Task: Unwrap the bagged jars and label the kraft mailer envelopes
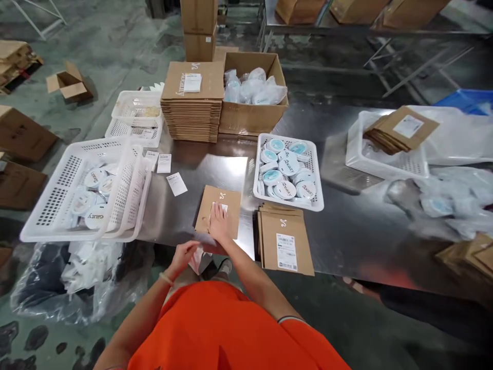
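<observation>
A flat brown cardboard piece (pixel 204 213) lies on the steel table (pixel 185 205) in front of me. My right hand (pixel 219 222) rests on it with fingers stretched over a small white label (pixel 224 207). At the table's front edge, my left hand (pixel 185 257) is closed, thumb and fingers pinched on a pale sheet (pixel 197 258) that hangs down. To the right lies a stack of labelled cardboard pieces (pixel 267 241). Behind it stands a white basket (pixel 319 198) of round white and blue containers (pixel 288 163).
White baskets (pixel 46 205) stand at the left, with loose labels (pixel 177 184) beside them. Behind are stacked flat cartons (pixel 192 115) and an open box (pixel 250 118) of wrapped items. At the right are another basket (pixel 385 167) and plastic-wrapped items (pixel 458 200).
</observation>
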`<state>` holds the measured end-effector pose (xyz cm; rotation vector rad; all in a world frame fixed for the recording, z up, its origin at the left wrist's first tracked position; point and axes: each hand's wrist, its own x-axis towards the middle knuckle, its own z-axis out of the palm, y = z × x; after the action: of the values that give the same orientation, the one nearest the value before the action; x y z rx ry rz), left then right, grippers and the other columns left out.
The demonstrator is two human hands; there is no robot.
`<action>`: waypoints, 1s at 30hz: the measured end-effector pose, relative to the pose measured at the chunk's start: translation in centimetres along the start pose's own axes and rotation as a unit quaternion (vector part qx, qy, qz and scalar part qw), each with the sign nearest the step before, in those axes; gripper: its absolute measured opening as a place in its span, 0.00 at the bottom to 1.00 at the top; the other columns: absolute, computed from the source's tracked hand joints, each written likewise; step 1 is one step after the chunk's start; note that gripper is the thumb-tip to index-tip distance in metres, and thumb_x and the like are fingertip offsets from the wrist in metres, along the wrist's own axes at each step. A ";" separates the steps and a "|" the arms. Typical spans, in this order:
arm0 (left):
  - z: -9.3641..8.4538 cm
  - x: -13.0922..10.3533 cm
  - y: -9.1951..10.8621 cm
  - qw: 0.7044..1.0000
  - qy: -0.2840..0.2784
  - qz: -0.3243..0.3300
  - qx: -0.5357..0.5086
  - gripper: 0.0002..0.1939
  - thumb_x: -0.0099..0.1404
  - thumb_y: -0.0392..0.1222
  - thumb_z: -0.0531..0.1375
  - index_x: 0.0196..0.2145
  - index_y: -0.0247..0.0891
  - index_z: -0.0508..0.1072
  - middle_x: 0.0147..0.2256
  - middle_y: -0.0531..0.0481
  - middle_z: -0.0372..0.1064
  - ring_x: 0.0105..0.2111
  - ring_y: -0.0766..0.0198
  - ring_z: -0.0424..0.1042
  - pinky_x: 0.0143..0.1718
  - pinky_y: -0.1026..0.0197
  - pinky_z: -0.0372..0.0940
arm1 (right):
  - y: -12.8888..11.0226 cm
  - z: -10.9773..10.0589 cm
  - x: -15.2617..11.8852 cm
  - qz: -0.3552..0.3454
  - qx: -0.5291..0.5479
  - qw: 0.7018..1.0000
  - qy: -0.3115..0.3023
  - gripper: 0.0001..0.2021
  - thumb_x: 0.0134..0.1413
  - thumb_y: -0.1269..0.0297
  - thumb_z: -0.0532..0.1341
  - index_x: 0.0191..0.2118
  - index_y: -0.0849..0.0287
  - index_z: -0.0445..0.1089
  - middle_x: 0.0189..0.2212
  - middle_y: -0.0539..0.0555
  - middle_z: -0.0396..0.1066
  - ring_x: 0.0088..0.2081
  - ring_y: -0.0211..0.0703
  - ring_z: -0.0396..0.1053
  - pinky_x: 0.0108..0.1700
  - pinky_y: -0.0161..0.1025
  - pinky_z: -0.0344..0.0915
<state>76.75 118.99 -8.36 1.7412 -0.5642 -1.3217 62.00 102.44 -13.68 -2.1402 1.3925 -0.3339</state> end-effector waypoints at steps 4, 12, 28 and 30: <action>2.4 3.6 3.5 0.997 0.056 0.020 0.058 0.27 0.51 0.33 0.71 0.51 0.40 0.83 0.27 0.52 0.79 0.33 0.56 0.78 0.44 0.60 0.71 | 2.9 -2.7 -0.4 0.162 0.052 0.978 0.120 0.32 0.69 0.62 0.52 0.73 0.73 0.57 0.73 0.78 0.55 0.76 0.69 0.46 0.74 0.69 0.41; 5.1 2.0 1.1 0.998 -0.043 0.039 0.032 0.24 0.50 0.37 0.73 0.48 0.36 0.84 0.40 0.43 0.84 0.46 0.50 0.80 0.52 0.55 0.71 | 3.7 -8.7 -5.2 0.324 0.059 0.939 0.094 0.21 0.72 0.58 0.53 0.59 0.68 0.69 0.53 0.75 0.73 0.54 0.65 0.74 0.56 0.55 0.67; 9.2 -2.6 1.6 0.970 -0.063 -0.051 -0.230 0.37 0.43 0.34 0.78 0.53 0.34 0.77 0.43 0.42 0.81 0.41 0.55 0.80 0.47 0.54 0.74 | 6.2 -11.1 -15.5 0.018 0.314 0.937 -0.152 0.20 0.42 0.55 0.74 0.43 0.56 0.81 0.47 0.57 0.80 0.49 0.57 0.76 0.50 0.47 0.72; 8.6 -1.8 1.8 0.964 -0.011 -0.099 -0.247 0.31 0.50 0.34 0.76 0.52 0.34 0.77 0.40 0.43 0.81 0.38 0.56 0.80 0.47 0.54 0.75 | 3.9 -7.9 -15.8 0.040 0.400 0.888 -0.223 0.15 0.43 0.51 0.72 0.32 0.57 0.78 0.33 0.53 0.80 0.37 0.51 0.77 0.40 0.43 0.72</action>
<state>68.37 116.41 -6.52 1.3915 -0.0534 -1.4715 48.38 112.95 -8.00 -1.3518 0.8530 -0.2888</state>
